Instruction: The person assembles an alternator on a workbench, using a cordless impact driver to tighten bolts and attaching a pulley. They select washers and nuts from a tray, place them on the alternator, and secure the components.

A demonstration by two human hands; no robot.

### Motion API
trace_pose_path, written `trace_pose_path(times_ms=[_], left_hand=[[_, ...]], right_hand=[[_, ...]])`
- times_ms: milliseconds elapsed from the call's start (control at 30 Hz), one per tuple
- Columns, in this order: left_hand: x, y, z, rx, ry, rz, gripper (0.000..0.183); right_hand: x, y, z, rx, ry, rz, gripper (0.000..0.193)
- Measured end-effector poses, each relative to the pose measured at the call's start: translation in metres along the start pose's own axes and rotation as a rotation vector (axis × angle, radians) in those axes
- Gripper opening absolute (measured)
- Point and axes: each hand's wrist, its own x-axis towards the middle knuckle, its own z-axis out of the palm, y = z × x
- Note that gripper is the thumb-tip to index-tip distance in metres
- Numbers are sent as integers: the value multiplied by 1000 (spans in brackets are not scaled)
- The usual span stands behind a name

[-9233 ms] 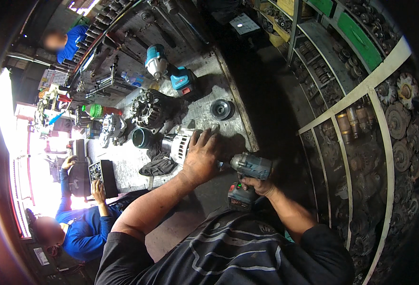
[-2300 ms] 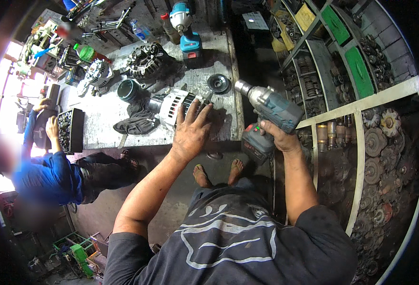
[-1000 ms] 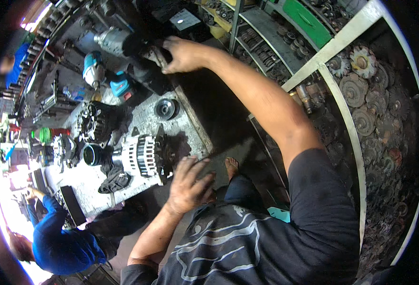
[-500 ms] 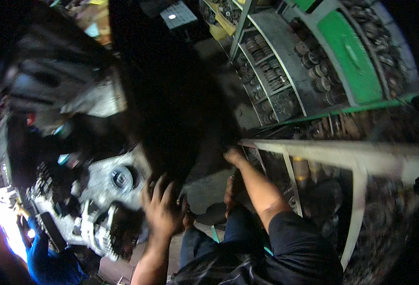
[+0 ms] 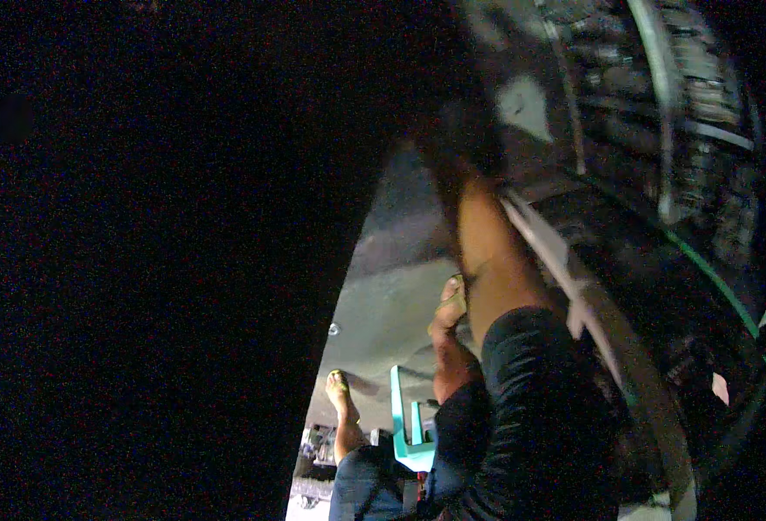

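My right forearm (image 5: pixel 491 234) reaches forward past my right knee and fades into deep shadow. At its end, my right hand (image 5: pixel 463 148) is a dark blur beside a pale rail (image 5: pixel 548 247). Its fingers cannot be made out, nor can anything they might hold. A large black shape fills the whole left side, and its edge slants down beside my legs. My left hand is not visible.
Shelves (image 5: pixel 665 113) with rows of dark metal parts stand at the upper right, blurred. A green edge (image 5: pixel 713 273) runs below them. Between my legs is a turquoise stool (image 5: pixel 415 451). My sandaled feet rest on the grey floor (image 5: pixel 383 321).
The view has swung and dipped. The black shape now covers the left, hiding the metal casing and bench. My left hand has left view, and my right hand has gone into shadow.
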Motion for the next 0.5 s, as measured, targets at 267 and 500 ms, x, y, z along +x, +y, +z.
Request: trace_pose_path(times_ms=[267,500], left_hand=[[33,4,62,49,-49,-40,56],[23,4,61,53,-48,-22,55]], right_hand=[[36,16,56,10,30,-5,40],[-87,28,126,69,-177,-86,34]])
